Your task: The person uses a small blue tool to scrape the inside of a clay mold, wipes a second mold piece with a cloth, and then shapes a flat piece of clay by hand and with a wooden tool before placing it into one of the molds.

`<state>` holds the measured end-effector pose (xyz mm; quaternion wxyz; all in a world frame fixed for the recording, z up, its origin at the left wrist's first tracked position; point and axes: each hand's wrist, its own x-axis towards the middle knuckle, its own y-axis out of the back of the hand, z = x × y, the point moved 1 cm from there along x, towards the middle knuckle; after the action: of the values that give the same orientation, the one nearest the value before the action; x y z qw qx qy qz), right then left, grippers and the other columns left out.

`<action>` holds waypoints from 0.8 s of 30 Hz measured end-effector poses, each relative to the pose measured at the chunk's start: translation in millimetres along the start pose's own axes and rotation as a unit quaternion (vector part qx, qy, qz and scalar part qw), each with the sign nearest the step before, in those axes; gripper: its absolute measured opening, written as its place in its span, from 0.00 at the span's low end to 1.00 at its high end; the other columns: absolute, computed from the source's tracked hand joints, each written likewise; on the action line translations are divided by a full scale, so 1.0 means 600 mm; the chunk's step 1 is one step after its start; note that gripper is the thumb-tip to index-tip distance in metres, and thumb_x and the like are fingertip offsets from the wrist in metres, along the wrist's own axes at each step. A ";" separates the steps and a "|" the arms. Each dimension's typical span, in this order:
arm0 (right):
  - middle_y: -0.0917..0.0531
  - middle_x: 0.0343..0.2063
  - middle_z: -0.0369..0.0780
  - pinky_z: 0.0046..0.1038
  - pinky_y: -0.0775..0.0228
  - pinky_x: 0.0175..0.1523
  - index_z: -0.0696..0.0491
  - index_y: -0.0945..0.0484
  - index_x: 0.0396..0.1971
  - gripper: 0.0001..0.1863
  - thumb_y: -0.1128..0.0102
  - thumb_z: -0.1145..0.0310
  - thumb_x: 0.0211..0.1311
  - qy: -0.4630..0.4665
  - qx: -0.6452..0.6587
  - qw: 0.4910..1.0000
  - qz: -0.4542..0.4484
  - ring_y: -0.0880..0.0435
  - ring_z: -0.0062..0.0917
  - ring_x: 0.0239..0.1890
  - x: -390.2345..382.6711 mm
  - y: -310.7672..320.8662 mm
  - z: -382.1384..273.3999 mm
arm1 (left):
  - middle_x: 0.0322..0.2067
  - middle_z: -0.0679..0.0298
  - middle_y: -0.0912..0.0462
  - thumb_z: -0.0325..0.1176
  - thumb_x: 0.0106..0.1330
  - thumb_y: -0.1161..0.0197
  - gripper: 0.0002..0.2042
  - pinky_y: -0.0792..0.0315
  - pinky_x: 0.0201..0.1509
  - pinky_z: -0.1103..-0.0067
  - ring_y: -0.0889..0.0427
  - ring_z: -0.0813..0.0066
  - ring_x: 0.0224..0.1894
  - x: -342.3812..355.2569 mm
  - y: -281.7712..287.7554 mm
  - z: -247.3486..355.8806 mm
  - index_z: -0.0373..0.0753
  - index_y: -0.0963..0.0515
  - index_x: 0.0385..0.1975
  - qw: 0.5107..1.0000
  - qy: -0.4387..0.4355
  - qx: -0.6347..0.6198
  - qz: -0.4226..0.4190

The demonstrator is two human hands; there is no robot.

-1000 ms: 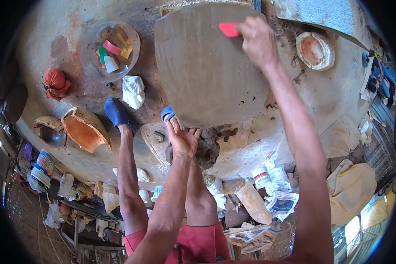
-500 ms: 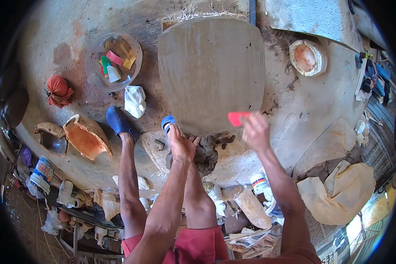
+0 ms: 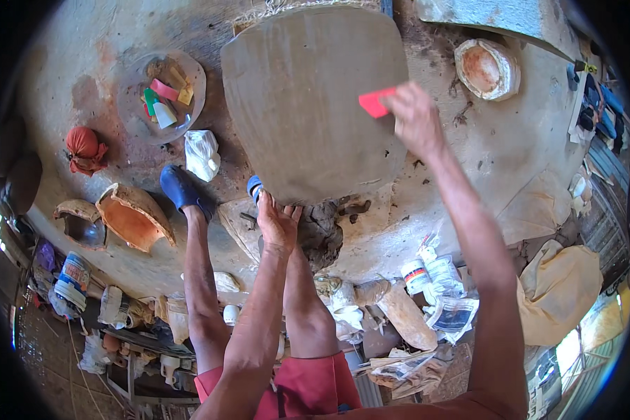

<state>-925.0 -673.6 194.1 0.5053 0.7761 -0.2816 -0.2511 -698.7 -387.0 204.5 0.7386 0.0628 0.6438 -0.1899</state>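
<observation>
A wide, smooth slab of grey-brown clay (image 3: 308,98) lies flat on the floor ahead of me. My right hand (image 3: 416,120) pinches a red scraper (image 3: 376,103) over the slab's right side. Whether the scraper touches the clay, I cannot tell. My left hand (image 3: 278,222) is open and holds nothing, its fingers stretched out near the slab's near edge. Beside it on the right is a rough lump of dark clay (image 3: 320,234). My left hand partly covers one foot in a blue clog (image 3: 255,186).
Left of the slab stand a clear round tray (image 3: 197,105) of coloured scrapers, a white plastic bag (image 3: 202,155) and a tied red bundle (image 3: 84,148). Broken orange-lined pots (image 3: 136,217) lie farther left. A pale bowl-shaped mould (image 3: 488,70) sits at the far right.
My right hand has carried the red scraper away from me, from the slab's near edge toward its middle right. My left hand stays by the near edge; the whole view has shifted slightly.
</observation>
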 end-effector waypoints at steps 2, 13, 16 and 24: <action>0.14 0.39 0.38 0.36 0.25 0.50 0.54 0.13 0.39 0.16 0.36 0.85 0.51 -0.003 -0.013 1.000 -0.003 0.18 0.30 0.47 -0.090 -0.014 -0.023 | 0.75 0.66 0.39 0.66 0.72 0.47 0.40 0.46 0.77 0.52 0.39 0.53 0.75 0.005 0.005 -0.004 0.51 0.46 0.78 1.000 0.008 -0.004 -0.005; 0.15 0.38 0.37 0.37 0.26 0.48 0.52 0.12 0.41 0.15 0.34 0.80 0.51 -0.145 0.039 0.989 0.007 0.17 0.33 0.46 -0.241 -0.019 -0.145 | 0.73 0.66 0.37 0.64 0.73 0.47 0.37 0.40 0.74 0.54 0.33 0.54 0.72 0.001 0.003 0.013 0.53 0.44 0.77 0.999 0.029 0.014 -0.033; 0.15 0.39 0.39 0.36 0.24 0.49 0.52 0.12 0.43 0.18 0.35 0.83 0.52 -0.246 0.111 0.961 0.064 0.16 0.35 0.45 -0.250 -0.023 -0.154 | 0.73 0.66 0.37 0.63 0.73 0.46 0.36 0.42 0.75 0.56 0.34 0.58 0.73 0.001 0.016 0.023 0.55 0.42 0.76 0.998 0.032 0.061 -0.004; 0.18 0.36 0.43 0.37 0.23 0.48 0.54 0.13 0.46 0.21 0.40 0.86 0.53 -0.362 0.049 0.921 0.131 0.17 0.39 0.40 -0.245 -0.060 -0.198 | 0.62 0.75 0.26 0.54 0.77 0.43 0.20 0.48 0.78 0.61 0.34 0.73 0.71 0.030 0.081 0.031 0.49 0.27 0.58 0.993 0.030 0.064 -0.096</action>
<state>-943.4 -484.1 219.2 0.3581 0.6121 -0.5569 -0.4324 -662.3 -352.2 182.7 0.6918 0.0539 0.6552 -0.2986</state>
